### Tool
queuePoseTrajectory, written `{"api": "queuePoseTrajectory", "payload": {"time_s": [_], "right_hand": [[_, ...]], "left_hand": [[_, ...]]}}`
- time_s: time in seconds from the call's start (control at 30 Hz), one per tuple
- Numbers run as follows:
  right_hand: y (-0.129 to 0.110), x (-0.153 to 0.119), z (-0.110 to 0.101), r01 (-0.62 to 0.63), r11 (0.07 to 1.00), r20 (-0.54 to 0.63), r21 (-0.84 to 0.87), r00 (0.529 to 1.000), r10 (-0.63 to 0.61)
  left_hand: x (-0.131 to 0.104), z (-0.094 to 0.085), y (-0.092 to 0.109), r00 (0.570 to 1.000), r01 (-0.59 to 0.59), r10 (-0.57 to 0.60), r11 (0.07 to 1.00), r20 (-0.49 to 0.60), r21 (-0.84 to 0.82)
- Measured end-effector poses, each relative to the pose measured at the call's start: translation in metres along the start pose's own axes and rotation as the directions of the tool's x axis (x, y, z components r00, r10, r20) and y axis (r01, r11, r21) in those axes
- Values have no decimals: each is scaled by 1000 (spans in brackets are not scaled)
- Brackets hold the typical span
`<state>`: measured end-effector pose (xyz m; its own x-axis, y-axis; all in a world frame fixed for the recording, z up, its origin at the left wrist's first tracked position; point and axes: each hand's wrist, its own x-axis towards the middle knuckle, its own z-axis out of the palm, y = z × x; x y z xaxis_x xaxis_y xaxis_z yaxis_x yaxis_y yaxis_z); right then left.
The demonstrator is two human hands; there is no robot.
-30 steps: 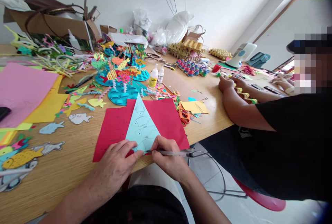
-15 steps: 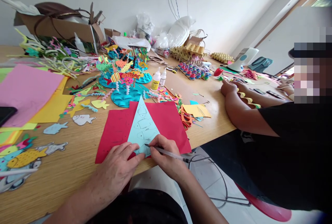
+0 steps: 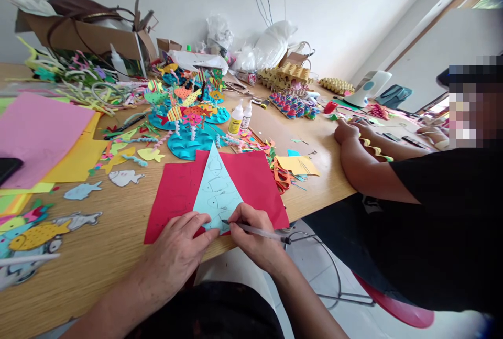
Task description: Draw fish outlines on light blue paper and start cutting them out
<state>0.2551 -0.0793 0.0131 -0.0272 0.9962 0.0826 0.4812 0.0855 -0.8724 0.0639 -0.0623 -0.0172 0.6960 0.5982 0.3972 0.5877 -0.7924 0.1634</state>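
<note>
A light blue paper triangle (image 3: 218, 187) with fish outlines drawn on it lies on red paper (image 3: 259, 182) near the table's front edge. My right hand (image 3: 253, 237) grips a pen (image 3: 261, 231), its tip on the lowest drawing. My left hand (image 3: 183, 242) rests flat with fingers apart, thumb and fingertips touching the triangle's lower left corner. Faint dark lines also mark the left part of the red paper. Left of my hands lie cut-out paper fish, among them a white one (image 3: 126, 177), a blue one (image 3: 82, 190) and a spotted yellow one (image 3: 39, 235).
Beyond the red paper stand blue bases with paper fish (image 3: 188, 140) and two glue bottles (image 3: 236, 119). Orange scissors (image 3: 281, 177) lie among scraps at right. Coloured sheets (image 3: 47, 129) cover the left side. A co-worker's hands (image 3: 348, 132) hold an egg-carton piece (image 3: 373, 150) on the right.
The pen tip has shifted very slightly right on the lowest fish drawing, my right hand moving with it. My left hand stays on the paper. The view has shifted slightly.
</note>
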Motion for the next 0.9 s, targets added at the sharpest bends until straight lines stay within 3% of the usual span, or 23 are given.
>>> {"api": "queuePoseTrajectory", "payload": {"time_s": [0.77,0.9], "right_hand": [[-2,-6,-2,-26,996,-16,84,1000,27],[3,-2,2,-11,1000,-1,25,1000,11]], "left_hand": [[2,-3,0,998,-33,34,999,-46,3],[1,-2,0,999,-19,19,1000,-27,13]]}}
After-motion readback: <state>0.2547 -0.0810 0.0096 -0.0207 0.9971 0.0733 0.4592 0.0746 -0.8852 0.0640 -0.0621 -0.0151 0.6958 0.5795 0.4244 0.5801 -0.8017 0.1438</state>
